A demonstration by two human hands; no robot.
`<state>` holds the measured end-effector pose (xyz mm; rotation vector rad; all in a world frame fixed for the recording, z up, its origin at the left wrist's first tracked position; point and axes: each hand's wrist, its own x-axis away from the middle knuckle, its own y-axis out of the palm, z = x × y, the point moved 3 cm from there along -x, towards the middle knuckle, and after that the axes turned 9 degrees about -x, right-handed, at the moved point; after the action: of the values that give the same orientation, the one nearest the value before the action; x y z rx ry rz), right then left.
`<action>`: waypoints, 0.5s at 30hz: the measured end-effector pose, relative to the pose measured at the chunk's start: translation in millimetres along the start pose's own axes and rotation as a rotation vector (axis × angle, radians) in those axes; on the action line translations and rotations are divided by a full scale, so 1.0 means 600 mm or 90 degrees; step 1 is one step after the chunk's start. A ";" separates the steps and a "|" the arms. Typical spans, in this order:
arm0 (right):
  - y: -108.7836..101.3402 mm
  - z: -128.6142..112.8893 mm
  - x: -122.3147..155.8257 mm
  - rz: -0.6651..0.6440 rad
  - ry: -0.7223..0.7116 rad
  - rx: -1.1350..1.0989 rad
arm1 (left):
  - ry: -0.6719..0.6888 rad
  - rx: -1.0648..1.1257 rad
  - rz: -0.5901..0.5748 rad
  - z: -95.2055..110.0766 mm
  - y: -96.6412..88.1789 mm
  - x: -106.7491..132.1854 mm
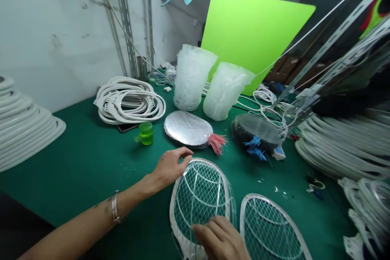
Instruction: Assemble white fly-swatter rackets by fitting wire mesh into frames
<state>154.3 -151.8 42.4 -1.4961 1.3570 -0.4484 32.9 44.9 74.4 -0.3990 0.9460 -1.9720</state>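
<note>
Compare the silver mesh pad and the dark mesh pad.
The silver mesh pad is bright, the dark mesh pad grey-black. The silver pad trails pink wires, the dark pad blue ones. The silver pad sits flatter, the dark pad more domed. Both are oval and lie on the green mat.

Two mesh swatter heads (198,201) lie side by side at lower centre on a workbench (73,178). Behind them rest a mesh pad (187,128) and, to its right, a second pad (256,132). Two stacks of plastic covers (191,77) stand farther back, before an upright board (256,36). A coil of loops (129,99) lies upper left, with stacked hoops (24,124) at the left edge and a further pile (344,146) at right.
</note>
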 end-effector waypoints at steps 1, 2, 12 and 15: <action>0.006 0.001 -0.007 0.002 0.000 0.000 | 0.030 -0.062 -0.019 0.008 0.012 -0.012; 0.010 0.002 -0.013 0.014 -0.002 0.000 | 0.054 -0.115 -0.030 0.015 0.025 -0.024; 0.030 0.016 -0.020 0.057 0.000 -0.047 | 0.102 -0.258 -0.037 0.013 0.091 -0.084; 0.026 0.018 -0.024 0.025 -0.004 -0.036 | 0.118 -0.276 -0.045 0.012 0.097 -0.084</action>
<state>150.9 -132.0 29.7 -1.5131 1.4016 -0.3829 98.9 64.8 39.7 -0.5008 1.5044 -1.8830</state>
